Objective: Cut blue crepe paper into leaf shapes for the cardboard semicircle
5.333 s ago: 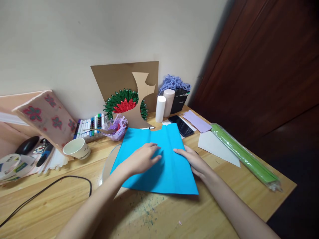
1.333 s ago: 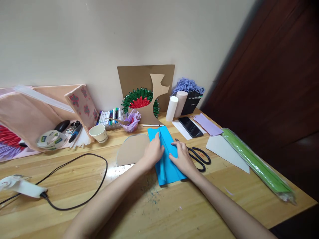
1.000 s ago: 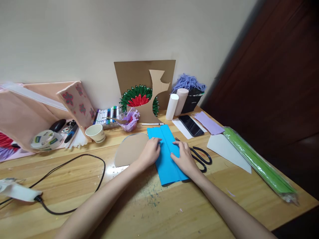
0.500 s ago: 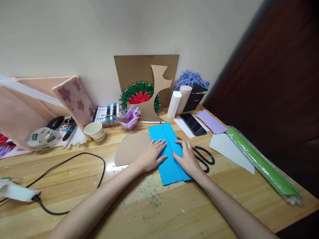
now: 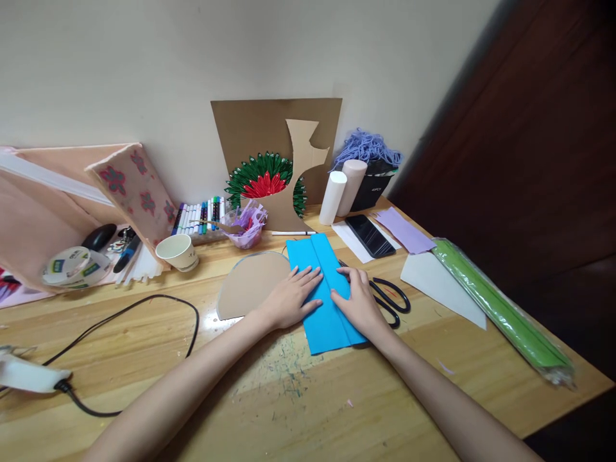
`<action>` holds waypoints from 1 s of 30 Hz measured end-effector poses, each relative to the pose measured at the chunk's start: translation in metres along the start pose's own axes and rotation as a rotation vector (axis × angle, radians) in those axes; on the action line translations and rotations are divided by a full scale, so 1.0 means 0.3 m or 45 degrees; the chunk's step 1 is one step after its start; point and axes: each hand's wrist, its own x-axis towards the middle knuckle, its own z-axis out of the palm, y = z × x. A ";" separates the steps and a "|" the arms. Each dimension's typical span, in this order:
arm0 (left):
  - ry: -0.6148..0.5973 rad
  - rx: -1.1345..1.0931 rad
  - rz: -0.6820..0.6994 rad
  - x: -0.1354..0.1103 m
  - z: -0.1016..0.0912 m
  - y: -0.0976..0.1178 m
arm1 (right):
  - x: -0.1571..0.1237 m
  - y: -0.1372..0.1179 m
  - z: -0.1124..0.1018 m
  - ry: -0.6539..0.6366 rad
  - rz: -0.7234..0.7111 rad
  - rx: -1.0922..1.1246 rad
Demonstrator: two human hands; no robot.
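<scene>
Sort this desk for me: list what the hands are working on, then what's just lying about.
In hand: folded blue paper sheet, pressed flat under the left hand and right hand.
Lying about: black-handled scissors, black phone, white paper cup, brown cardboard half-round, green paper pack in plastic, coloured marker set.

Softly, evenly lit, with faint shadows only; small glare patch on light wooden tabletop (image 5: 210,323) left of centre; dim at far right; sharp centrally, stretched and bowed toward edges.

Folded blue paper (image 5: 323,282) lies flat on table.
</scene>
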 end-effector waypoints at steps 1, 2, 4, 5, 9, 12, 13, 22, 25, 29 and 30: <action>-0.003 0.006 -0.004 0.001 0.001 0.000 | -0.001 0.001 0.001 0.007 -0.005 0.000; -0.006 0.010 -0.008 0.001 0.002 0.001 | -0.001 0.002 0.003 0.014 -0.011 0.001; -0.012 0.013 -0.012 0.002 0.003 0.002 | -0.003 0.004 0.006 0.025 -0.025 0.004; -0.013 0.012 -0.013 0.002 0.002 0.003 | -0.003 0.005 0.006 0.029 -0.029 0.005; -0.014 0.013 -0.018 0.002 0.002 0.005 | -0.005 0.004 0.006 0.039 -0.038 -0.009; -0.006 0.017 -0.016 0.002 0.003 0.004 | -0.010 0.000 0.007 0.034 -0.058 -0.051; -0.003 0.016 -0.017 0.002 0.004 0.004 | -0.012 -0.001 0.007 0.037 -0.074 -0.073; 0.090 0.092 -0.239 0.005 0.029 0.010 | -0.022 0.000 0.004 0.044 -0.159 -0.286; 0.285 0.049 -0.562 0.019 0.026 0.035 | -0.021 -0.005 -0.003 0.035 -0.147 -0.292; 0.424 -0.212 -0.814 0.057 0.002 0.080 | -0.021 -0.010 -0.010 0.044 -0.119 -0.280; 0.430 -0.306 -0.845 0.068 -0.003 0.087 | -0.020 -0.010 -0.011 0.049 -0.112 -0.261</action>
